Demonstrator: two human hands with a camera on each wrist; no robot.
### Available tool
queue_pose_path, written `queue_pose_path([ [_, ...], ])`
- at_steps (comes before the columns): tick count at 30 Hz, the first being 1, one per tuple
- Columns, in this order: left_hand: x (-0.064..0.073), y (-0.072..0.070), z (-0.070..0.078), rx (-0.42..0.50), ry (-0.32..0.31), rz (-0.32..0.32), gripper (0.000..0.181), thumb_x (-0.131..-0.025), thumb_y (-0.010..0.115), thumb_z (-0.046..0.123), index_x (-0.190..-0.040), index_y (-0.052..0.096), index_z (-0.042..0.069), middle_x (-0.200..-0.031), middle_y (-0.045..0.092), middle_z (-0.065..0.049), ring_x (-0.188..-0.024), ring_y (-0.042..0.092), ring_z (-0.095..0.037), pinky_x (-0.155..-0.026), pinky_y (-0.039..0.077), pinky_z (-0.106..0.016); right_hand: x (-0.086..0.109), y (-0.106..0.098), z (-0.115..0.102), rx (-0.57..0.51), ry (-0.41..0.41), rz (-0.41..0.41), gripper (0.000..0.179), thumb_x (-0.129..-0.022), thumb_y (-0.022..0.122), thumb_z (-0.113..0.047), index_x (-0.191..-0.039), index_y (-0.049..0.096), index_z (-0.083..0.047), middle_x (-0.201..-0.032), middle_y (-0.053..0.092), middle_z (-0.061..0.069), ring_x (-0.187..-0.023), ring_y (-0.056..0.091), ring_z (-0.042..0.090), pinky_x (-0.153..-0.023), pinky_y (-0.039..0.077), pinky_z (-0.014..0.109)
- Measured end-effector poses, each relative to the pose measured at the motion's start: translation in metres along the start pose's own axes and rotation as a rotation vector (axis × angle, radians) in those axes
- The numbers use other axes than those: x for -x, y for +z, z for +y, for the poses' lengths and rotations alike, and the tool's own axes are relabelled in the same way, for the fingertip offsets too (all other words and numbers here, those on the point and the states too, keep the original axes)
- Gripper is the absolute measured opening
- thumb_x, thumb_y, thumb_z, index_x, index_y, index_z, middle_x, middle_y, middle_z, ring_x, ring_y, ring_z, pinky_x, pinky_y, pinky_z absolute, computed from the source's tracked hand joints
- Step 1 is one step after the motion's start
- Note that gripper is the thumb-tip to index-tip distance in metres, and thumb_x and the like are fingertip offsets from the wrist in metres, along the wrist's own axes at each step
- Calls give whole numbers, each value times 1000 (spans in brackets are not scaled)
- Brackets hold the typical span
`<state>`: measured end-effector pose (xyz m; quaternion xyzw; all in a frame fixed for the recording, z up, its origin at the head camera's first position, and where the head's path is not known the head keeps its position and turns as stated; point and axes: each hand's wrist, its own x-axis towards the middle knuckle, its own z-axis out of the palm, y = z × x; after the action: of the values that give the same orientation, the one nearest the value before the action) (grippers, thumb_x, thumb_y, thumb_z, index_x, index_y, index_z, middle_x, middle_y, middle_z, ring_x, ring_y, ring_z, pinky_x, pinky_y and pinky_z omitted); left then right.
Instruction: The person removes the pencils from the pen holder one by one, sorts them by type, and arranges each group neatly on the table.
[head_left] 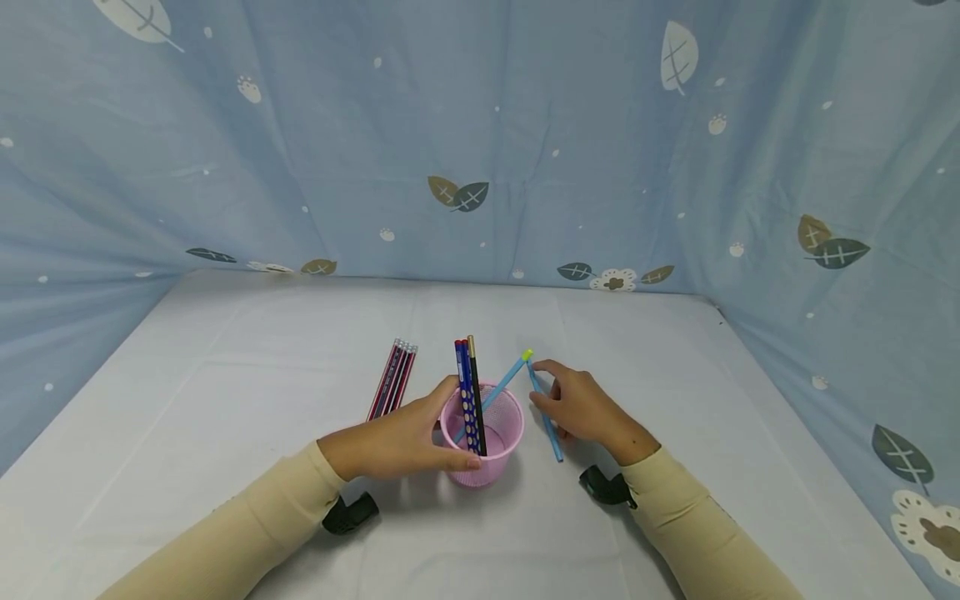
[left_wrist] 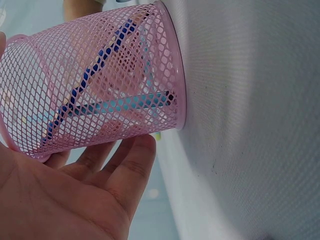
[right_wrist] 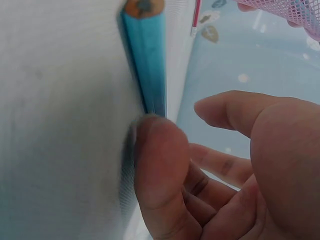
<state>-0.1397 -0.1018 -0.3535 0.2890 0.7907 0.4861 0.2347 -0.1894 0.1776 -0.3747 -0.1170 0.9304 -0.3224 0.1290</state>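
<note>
My left hand (head_left: pixel 405 435) grips a pink mesh pen cup (head_left: pixel 504 433) from its left side, thumb on the near side and fingers around the far side. In the cup stand dark blue patterned pencils (head_left: pixel 462 367) with red ends, a black pencil (head_left: pixel 477 400) with a gold end and a slanted light blue pencil (head_left: pixel 504 383). To the right, another light blue pencil (head_left: pixel 555 442) lies on the table. My right hand (head_left: pixel 588 408) is over it, thumb and forefinger apart. In the right wrist view a fingertip (right_wrist: pixel 161 150) overlaps this pencil (right_wrist: pixel 147 55).
Left of the cup, several red-and-dark striped pencils (head_left: pixel 392 377) lie side by side on the white table (head_left: pixel 225 400). A blue leaf-patterned cloth (head_left: pixel 562 142) hangs behind the table and along its sides. Black devices (head_left: pixel 351 514) are strapped at both wrists.
</note>
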Motion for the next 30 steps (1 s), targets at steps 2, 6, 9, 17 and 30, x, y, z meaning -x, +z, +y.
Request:
queue_pose_path([
  [2,0,0,0,0,2,0,77,-87,77,43,-144,29,24,-131,63,1,-117,58,-8,-105,43,-41,0,0,0,10,-16,17,52,-97,65,-23,-145,47,-14,-72,58,6,-46,57,16,-45,48,28],
  [6,0,1,-1,4,-1,2,79,-87,77,43,-145,29,22,-131,62,1,-118,58,-9,-105,43,-42,1,0,-1,32,-80,97,44,-97,65,-21,-139,54,-12,-74,58,4,-51,51,14,-48,45,28],
  [9,0,1,-1,9,-6,1,79,-87,77,43,-145,29,21,-132,62,0,-119,57,-10,-105,43,-43,3,0,-4,21,-146,185,35,-97,65,-19,-130,61,-10,-77,58,3,-53,45,12,-47,41,27],
  [17,0,0,-2,20,16,-9,79,-88,76,41,-146,27,24,-132,62,0,-118,58,-9,-106,42,-43,10,-6,-20,-266,-216,188,19,-99,58,-12,-117,66,-11,-89,57,9,-48,46,11,-45,39,24],
  [30,0,-1,-1,25,4,-11,77,-87,77,42,-144,29,24,-131,62,-1,-117,58,-10,-104,44,-40,21,-13,-36,-523,-250,-85,37,-99,46,-10,-132,62,-15,-81,50,10,-50,41,12,-43,34,24],
])
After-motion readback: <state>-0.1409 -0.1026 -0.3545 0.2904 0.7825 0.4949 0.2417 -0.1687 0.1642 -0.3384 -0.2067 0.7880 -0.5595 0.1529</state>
